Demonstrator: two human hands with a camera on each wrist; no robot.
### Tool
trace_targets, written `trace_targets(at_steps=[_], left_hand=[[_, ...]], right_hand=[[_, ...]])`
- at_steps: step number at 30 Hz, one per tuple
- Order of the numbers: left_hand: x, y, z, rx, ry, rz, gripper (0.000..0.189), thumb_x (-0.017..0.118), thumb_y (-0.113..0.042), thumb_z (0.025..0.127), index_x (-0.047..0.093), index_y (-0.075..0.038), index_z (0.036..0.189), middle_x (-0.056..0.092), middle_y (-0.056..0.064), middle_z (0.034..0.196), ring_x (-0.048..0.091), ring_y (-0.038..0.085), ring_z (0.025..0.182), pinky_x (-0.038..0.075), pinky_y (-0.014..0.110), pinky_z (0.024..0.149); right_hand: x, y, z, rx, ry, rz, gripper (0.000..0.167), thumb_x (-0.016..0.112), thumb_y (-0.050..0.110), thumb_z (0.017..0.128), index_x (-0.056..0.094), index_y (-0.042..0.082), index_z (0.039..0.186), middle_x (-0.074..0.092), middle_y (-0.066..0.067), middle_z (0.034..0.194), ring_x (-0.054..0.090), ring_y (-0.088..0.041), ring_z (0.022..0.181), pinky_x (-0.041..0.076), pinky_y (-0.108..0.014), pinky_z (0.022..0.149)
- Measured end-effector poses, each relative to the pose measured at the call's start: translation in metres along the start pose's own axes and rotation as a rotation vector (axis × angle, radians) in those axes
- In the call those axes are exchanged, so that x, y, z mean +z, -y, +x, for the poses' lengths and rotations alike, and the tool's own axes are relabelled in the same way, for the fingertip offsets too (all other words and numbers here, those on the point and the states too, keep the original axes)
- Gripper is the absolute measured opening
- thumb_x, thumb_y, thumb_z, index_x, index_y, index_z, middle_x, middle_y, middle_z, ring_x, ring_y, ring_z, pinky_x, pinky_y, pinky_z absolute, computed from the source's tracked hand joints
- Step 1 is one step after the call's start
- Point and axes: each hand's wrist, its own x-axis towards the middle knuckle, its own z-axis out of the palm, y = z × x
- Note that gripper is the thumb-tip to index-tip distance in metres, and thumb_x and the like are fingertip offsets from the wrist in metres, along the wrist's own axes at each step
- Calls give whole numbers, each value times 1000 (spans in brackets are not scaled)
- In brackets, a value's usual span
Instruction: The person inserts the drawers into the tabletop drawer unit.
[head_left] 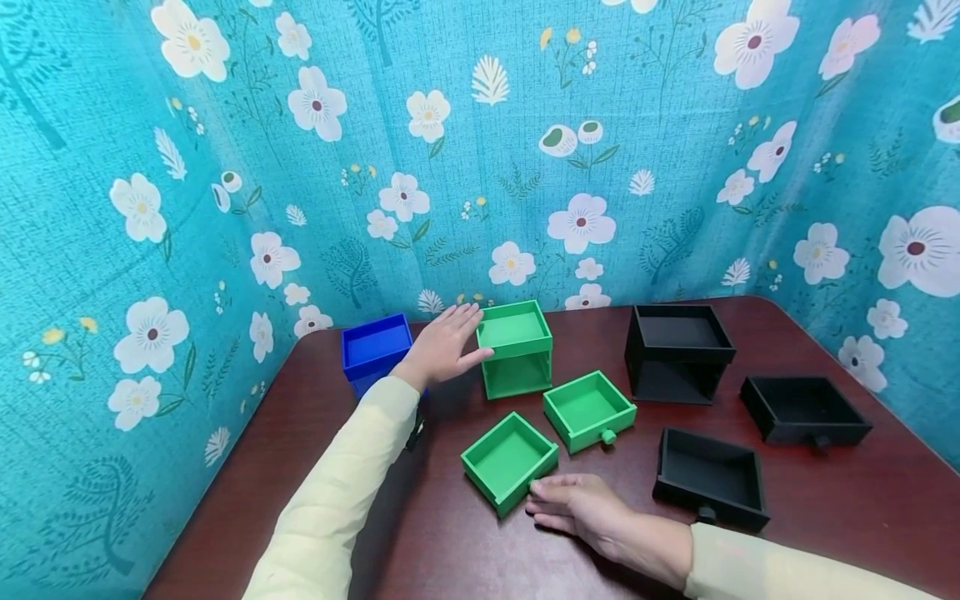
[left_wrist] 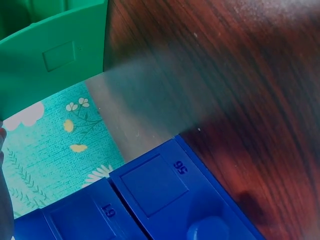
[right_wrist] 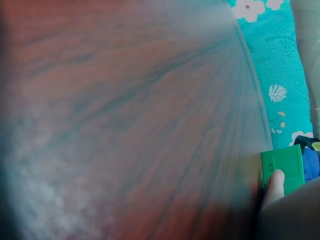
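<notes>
My left hand [head_left: 447, 343] reaches over the blue drawer cabinet [head_left: 375, 346] with its fingers extended, touching the upper left edge of the green cabinet frame [head_left: 516, 350]. That frame has a tray-like top and an open front. In the head view my right hand [head_left: 581, 508] pinches the front of a green drawer [head_left: 510, 460], its knob hidden by the fingers. The right wrist view has the thumb [right_wrist: 275, 185] against this drawer's front [right_wrist: 287, 165]. A second green drawer [head_left: 588, 408] with a round knob lies just behind, on the table.
On the right stands a black cabinet frame [head_left: 678, 346], with one black drawer [head_left: 806, 408] beside it and another black drawer [head_left: 711, 475] in front. The dark reddish table [head_left: 315, 433] ends at a blue flowered curtain [head_left: 465, 167]. Blue drawer fronts [left_wrist: 155, 185] face the left wrist camera.
</notes>
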Motion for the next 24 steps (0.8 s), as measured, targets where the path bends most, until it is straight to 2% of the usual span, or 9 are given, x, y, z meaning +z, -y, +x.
trace_targets(at_steps=[7,24], left_hand=[[-1,0,-1,-6,-1,-20,74,47,-53,98,35,0,149,30,16,154,25,28,144,9,36,118],[-1,1,0,-7,15,-19,75,46,-53,98,35,0,149,31,17,154,27,29,143,9,35,118]], right_hand=[[0,-2,2,-19,26,14,14,59,0,95,57,-8,106,69,-9,94,67,-19,91,54,-36,86],[1,-3,1,-49,-6,67,9,61,-1,92,59,-5,101,70,-10,91,68,-19,89,54,-35,85]])
